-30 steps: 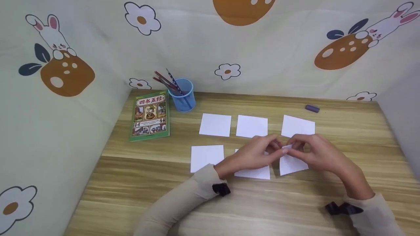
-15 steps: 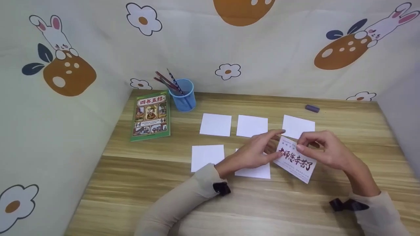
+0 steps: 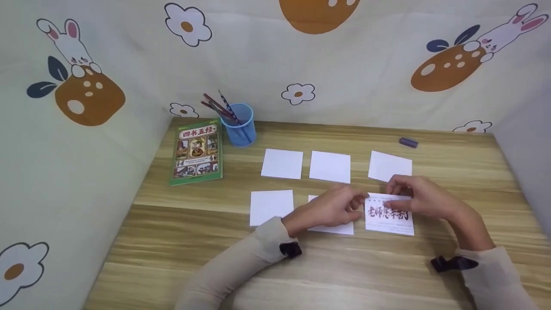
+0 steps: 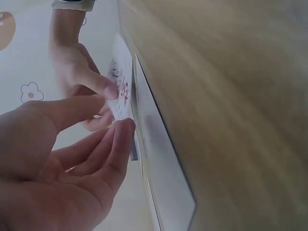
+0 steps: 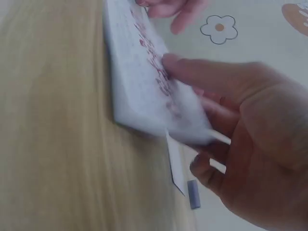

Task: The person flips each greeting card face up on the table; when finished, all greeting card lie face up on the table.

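Left of the blue cup [image 3: 239, 135]: one green-bordered book [image 3: 196, 153], cover up, just beside the cup.
Blue cup: one, upright; several thin pencils [image 3: 226, 103] stand in it, at least three, leaning left, one of them spotted.
Cards in all: six, every one to the right of the cup and nearer the wearer; five are blank white cards [image 3: 282, 163], one is a printed card [image 3: 389, 223].
Far row, rightward from the cup: three blank cards, two close together, then a wider gap and a third.
Near row, rightward from the cup: two blank cards, then the printed card, the farthest of this row from the cup.
Left hand [image 3: 327, 207]: one, right of the cup, over the second near-row blank card; fingers loosely bent, gripping nothing. I cannot tell if a fingertip touches the printed card's corner.
Printed card: dark red characters face up; whether all of it rests on the wooden table [image 3: 181, 232] I cannot tell.
Right hand [image 3: 430, 199]: one, farther right of the cup, pinching the printed card by its far right part, thumb on the printed face, fingers behind.
Purple block [image 3: 408, 142]: one, far right of the cup, lying beyond the third far-row card.
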A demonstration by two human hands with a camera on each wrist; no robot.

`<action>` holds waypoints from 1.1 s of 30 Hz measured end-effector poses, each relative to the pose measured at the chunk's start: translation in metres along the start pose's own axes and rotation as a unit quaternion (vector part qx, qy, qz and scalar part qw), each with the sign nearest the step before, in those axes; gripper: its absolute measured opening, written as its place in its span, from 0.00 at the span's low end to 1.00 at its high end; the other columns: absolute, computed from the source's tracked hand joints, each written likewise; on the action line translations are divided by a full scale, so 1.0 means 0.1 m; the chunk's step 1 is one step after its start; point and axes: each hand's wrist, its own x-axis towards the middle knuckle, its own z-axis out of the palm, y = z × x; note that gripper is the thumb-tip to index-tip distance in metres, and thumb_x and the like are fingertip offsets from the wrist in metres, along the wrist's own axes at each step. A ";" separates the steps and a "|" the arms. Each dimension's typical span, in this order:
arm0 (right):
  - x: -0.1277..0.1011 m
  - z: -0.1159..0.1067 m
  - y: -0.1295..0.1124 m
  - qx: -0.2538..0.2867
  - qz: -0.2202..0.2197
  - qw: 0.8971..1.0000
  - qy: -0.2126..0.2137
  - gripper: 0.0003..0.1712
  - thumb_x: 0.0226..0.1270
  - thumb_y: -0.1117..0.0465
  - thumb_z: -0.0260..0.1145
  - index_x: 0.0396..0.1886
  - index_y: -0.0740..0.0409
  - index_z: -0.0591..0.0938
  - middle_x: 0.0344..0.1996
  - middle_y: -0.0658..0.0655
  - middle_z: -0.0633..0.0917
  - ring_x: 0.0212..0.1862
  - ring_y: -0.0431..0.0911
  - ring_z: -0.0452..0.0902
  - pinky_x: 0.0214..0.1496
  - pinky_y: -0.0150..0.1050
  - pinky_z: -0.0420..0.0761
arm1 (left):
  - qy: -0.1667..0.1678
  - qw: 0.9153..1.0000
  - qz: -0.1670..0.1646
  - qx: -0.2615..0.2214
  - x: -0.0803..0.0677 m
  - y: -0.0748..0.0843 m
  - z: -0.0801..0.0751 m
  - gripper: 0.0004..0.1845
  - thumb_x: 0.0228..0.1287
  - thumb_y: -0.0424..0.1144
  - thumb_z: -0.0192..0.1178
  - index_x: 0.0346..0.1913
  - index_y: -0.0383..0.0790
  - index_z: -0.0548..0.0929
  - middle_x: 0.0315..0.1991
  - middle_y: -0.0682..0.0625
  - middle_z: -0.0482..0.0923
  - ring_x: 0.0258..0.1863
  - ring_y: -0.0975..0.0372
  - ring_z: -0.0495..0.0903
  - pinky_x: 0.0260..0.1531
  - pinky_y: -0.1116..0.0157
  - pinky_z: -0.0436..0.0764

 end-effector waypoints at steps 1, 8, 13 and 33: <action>0.01 0.01 0.01 -0.013 0.001 1.000 0.003 0.12 0.65 0.56 0.82 0.41 0.49 0.86 0.31 0.46 0.86 0.35 0.40 0.81 0.38 0.31 0.80 | -0.008 1.000 -0.001 0.013 -0.01 0.01 0.00 0.26 0.73 0.37 0.70 0.71 0.36 0.80 0.53 0.48 0.89 0.49 0.67 0.87 0.46 0.81 0.82; 0.03 0.03 0.11 -0.017 0.017 1.000 0.007 0.11 0.64 0.55 0.83 0.38 0.48 0.87 0.31 0.47 0.82 0.36 0.40 0.75 0.39 0.31 0.76 | -0.063 0.992 0.014 0.107 -0.04 0.05 0.02 0.29 0.76 0.47 0.67 0.75 0.44 0.79 0.77 0.46 0.76 0.64 0.64 0.82 0.60 0.73 0.80; 0.03 0.02 0.14 0.006 0.019 1.000 0.011 0.12 0.63 0.55 0.83 0.40 0.49 0.87 0.32 0.50 0.81 0.36 0.42 0.74 0.38 0.31 0.75 | -0.091 0.988 0.021 0.122 -0.04 0.08 0.02 0.25 0.78 0.48 0.65 0.73 0.47 0.82 0.83 0.47 0.68 0.81 0.60 0.70 0.78 0.67 0.71; 0.02 0.05 0.15 0.010 0.020 0.999 0.024 0.12 0.62 0.56 0.84 0.39 0.49 0.88 0.30 0.49 0.81 0.35 0.40 0.74 0.36 0.30 0.74 | -0.112 0.981 0.058 0.150 -0.06 0.06 0.00 0.25 0.79 0.50 0.63 0.72 0.47 0.83 0.81 0.42 0.68 0.81 0.56 0.66 0.80 0.64 0.67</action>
